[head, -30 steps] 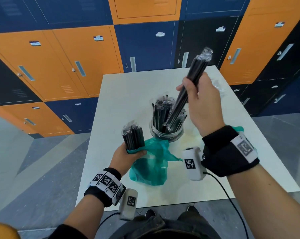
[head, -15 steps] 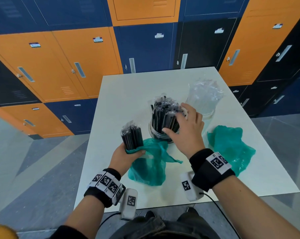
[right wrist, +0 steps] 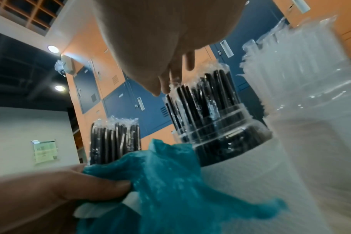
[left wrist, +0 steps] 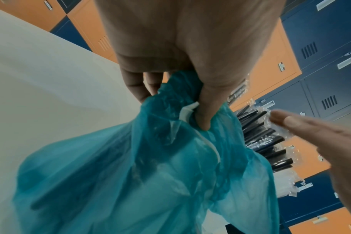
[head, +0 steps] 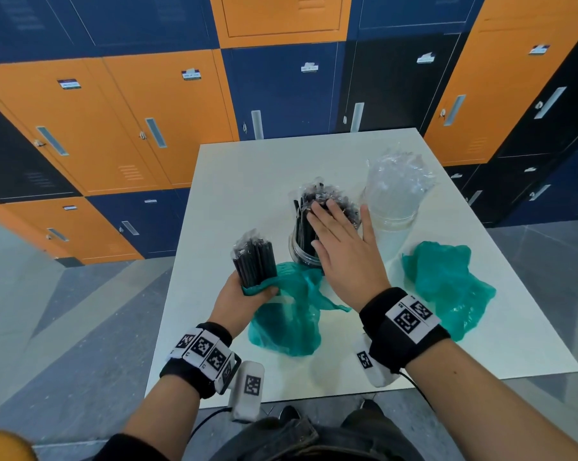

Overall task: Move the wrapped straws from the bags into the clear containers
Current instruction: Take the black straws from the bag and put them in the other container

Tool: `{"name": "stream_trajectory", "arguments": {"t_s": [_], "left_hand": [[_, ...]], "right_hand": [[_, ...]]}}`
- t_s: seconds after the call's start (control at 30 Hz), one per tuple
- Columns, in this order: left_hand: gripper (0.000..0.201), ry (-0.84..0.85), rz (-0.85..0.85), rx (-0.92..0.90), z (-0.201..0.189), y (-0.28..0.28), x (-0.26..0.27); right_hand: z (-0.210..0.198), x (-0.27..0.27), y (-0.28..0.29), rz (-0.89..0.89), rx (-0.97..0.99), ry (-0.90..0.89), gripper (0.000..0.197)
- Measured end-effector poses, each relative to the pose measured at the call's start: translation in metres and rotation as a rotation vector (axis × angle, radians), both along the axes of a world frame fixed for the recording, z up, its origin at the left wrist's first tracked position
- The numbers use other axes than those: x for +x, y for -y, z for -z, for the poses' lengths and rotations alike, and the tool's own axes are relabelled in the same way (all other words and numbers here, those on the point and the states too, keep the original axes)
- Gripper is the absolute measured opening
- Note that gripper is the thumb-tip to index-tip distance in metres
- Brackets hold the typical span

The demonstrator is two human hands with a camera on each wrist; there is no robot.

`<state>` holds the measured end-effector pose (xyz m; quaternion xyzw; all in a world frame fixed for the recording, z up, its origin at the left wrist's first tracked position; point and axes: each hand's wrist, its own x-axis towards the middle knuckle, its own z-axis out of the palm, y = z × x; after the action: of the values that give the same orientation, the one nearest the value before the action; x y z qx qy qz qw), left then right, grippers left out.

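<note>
My left hand (head: pixel 244 296) grips the neck of a teal bag (head: pixel 286 319) with a bundle of wrapped black straws (head: pixel 255 261) sticking up out of it; the same grip shows in the left wrist view on the bag (left wrist: pixel 170 142). A clear jar (head: pixel 302 252) packed with black wrapped straws (head: pixel 327 201) stands at the table's middle. My right hand (head: pixel 342 247) lies flat, fingers straight, against the tops of those straws (right wrist: pixel 206 91), holding nothing. A second clear container (head: pixel 395 191) of clear wrapped straws stands to the right.
A crumpled teal bag (head: pixel 447 287) lies on the white table (head: pixel 247 168) at the right. Orange and blue lockers (head: pixel 168 108) line the wall behind. The table's front edge is close to my body.
My right hand lowered a bunch of black straws into the jar, let go, and now rests flat on their tops. The left hand and its bag stayed put.
</note>
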<state>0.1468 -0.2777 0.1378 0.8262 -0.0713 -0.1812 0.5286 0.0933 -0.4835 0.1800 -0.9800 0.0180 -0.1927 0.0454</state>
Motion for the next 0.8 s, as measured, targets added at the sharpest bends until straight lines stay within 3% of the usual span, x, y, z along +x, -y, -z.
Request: {"name": "stream_trajectory", "arguments": {"t_s": [0.13, 0.2, 0.3, 0.43, 0.5, 0.8], "left_hand": [[0.033, 0.027, -0.003, -0.028, -0.002, -0.001, 0.001], [0.030, 0.024, -0.019, -0.025, -0.003, -0.002, 0.001], [0.031, 0.020, -0.035, -0.024, -0.003, -0.005, 0.001], [0.033, 0.011, -0.039, -0.027, -0.005, -0.006, -0.001], [0.032, 0.000, -0.038, -0.030, -0.006, -0.005, -0.003], [0.042, -0.011, -0.014, -0.031, -0.004, -0.006, -0.003]], "right_hand": [[-0.020, -0.002, -0.016, 0.007, 0.158, 0.212, 0.030], [-0.026, -0.006, -0.028, -0.092, 0.274, 0.286, 0.016], [-0.022, -0.010, -0.042, -0.189, 0.487, 0.014, 0.010], [-0.005, -0.002, -0.044, -0.054, 0.567, -0.328, 0.037], [0.000, 0.002, -0.049, -0.066, 0.634, -0.345, 0.044], [0.012, 0.009, -0.060, -0.024, 0.932, -0.319, 0.021]]}}
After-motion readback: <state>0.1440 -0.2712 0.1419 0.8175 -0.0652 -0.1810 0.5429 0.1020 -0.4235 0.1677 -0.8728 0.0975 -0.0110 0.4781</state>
